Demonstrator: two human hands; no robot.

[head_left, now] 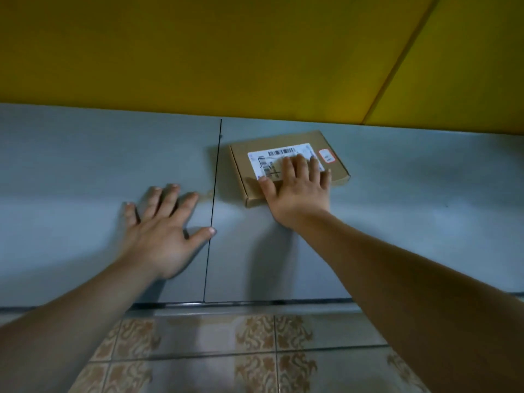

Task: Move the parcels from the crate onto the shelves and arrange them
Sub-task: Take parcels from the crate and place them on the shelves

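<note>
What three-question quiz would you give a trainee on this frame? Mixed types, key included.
1. True or false: the left hand grips the parcel.
2. The right hand is: A) pressing flat on the parcel's top, B) pinching its corner, C) off it.
3. Fill in: the parcel lies to the ___ of the seam in the shelf.
Key: 1 false, it lies flat on the bare shelf; 2 A; 3 right.

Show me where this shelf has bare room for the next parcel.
Widest bare patch: the right panel of the shelf, from the parcel to the frame's right edge. Also free: the left panel between the left hand and the yellow wall. Crowded just right of the seam, where the right hand lies flat on the parcel.
</note>
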